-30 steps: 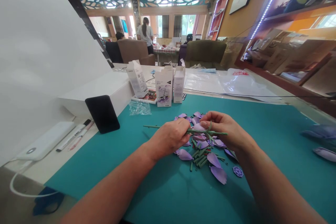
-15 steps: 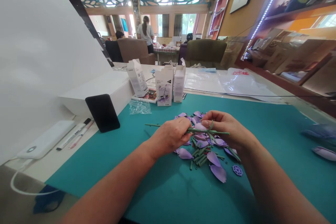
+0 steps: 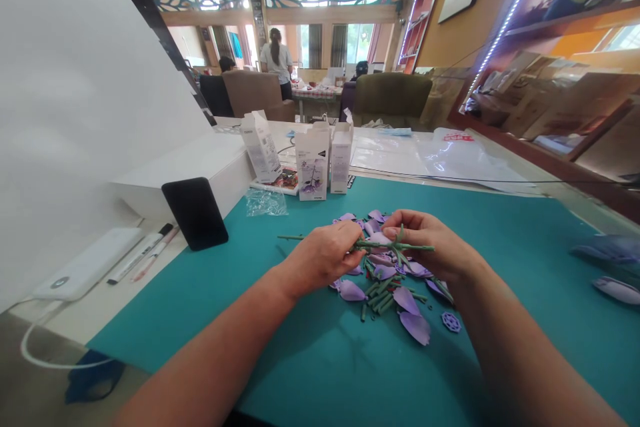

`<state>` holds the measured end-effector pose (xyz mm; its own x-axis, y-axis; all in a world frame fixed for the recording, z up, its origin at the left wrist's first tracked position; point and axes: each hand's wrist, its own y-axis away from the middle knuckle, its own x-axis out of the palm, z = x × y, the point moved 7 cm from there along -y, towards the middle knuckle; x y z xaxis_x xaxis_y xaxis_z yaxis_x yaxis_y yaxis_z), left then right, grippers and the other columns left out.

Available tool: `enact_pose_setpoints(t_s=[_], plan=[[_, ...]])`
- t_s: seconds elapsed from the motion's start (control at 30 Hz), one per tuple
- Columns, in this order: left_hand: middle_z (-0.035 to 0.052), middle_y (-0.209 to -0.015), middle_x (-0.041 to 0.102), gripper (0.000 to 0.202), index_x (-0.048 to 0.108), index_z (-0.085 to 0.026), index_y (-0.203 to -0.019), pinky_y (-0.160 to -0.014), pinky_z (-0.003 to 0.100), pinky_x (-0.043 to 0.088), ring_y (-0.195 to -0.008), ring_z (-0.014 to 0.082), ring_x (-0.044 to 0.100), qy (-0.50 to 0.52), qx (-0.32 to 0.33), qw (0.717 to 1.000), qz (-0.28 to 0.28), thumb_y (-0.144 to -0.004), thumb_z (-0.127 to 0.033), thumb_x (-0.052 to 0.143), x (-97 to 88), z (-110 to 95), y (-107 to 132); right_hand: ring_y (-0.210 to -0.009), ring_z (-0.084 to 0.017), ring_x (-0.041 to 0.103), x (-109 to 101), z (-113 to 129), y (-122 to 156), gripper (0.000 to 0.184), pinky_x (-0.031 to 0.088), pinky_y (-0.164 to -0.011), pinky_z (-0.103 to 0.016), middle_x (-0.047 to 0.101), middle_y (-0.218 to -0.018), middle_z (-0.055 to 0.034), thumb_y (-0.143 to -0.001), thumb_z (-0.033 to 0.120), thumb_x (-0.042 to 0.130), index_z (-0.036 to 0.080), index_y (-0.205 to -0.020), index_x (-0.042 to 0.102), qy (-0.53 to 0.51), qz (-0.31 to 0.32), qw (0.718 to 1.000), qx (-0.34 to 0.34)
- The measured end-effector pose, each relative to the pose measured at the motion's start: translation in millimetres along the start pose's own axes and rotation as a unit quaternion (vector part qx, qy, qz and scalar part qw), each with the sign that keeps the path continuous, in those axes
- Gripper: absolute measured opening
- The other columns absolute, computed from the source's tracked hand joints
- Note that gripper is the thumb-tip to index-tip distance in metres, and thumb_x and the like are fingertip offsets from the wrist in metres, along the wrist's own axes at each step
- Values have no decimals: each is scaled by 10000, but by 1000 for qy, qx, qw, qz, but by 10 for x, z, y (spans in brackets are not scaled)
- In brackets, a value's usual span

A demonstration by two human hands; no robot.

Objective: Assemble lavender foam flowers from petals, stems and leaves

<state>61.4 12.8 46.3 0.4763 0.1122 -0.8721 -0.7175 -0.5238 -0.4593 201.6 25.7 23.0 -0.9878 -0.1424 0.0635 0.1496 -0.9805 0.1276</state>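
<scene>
A thin green stem [image 3: 300, 238] with side branches lies level above a teal mat [image 3: 310, 353]. My left hand [image 3: 323, 257] is closed round the middle of the stem. My right hand [image 3: 430, 247] pinches the branched end of the same stem, fingers curled. Under both hands lies a heap of purple petal pieces [image 3: 407, 303] and short green rod pieces [image 3: 379, 300]. A small purple round lattice piece [image 3: 451, 321] rests on the mat near my right wrist.
Three white cartons [image 3: 313, 160] stand at the mat's far edge, with a clear plastic bag [image 3: 266, 202] beside them. A black phone [image 3: 195, 213] leans on a white box at left; markers [image 3: 143, 260] and a white power bank [image 3: 80, 273] lie nearby. People stand and sit far back.
Both hands keep their hold on the stem and have shifted only slightly; the view has drifted a little. The pile on the mat has not moved.
</scene>
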Motion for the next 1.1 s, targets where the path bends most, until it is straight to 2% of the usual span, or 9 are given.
enact_pose_setpoints(t_s=[0.13, 0.3, 0.47, 0.7, 0.9, 1.1], plan=[[8, -777, 575, 54, 475, -185, -818, -603, 248, 401, -683, 146, 535, 5, 6, 1000, 9, -865, -178, 501, 10, -8, 3, -490, -63, 456, -19, 9, -2, 353, 342, -472, -210, 556, -553, 36, -512, 372, 857, 153, -664, 625, 10, 9, 1000, -13], [22, -794, 575, 49, 471, -181, -820, -619, 255, 407, -717, 160, 545, -4, 25, 1000, 18, -865, -182, 490, 61, -31, 4, -463, -55, 424, -21, 11, 18, 345, 304, -447, -206, 528, -527, 48, -520, 366, 841, 155, -662, 609, 39, 16, 999, 3], [18, -780, 563, 45, 472, -180, -823, -611, 258, 404, -696, 156, 536, 2, 14, 1000, 5, -868, -177, 473, 39, -10, 7, -481, -63, 430, -30, 100, 51, 285, 334, -454, -216, 534, -550, 39, -578, 351, 801, 158, -683, 620, 82, -18, 995, -43], [19, -781, 571, 43, 483, -180, -825, -610, 258, 402, -695, 153, 532, 17, -1, 1000, -3, -866, -173, 473, 0, 20, 8, -454, -55, 401, -6, 64, 32, 317, 328, -425, -217, 513, -546, 46, -560, 379, 808, 159, -650, 599, 45, -29, 998, -35], [12, -774, 575, 51, 486, -182, -819, -607, 248, 391, -685, 144, 528, 22, 8, 1000, -3, -868, -195, 485, 4, 2, 3, -473, -62, 409, -13, 29, 29, 285, 325, -441, -216, 506, -554, 47, -599, 360, 794, 164, -680, 604, 39, 5, 999, -25], [14, -772, 569, 53, 483, -180, -819, -604, 255, 390, -686, 149, 532, 24, 15, 1000, 10, -870, -193, 486, 31, -10, 8, -508, -71, 407, 8, 134, 96, 246, 314, -468, -224, 518, -579, 35, -626, 343, 765, 166, -693, 609, 115, 8, 992, -45]])
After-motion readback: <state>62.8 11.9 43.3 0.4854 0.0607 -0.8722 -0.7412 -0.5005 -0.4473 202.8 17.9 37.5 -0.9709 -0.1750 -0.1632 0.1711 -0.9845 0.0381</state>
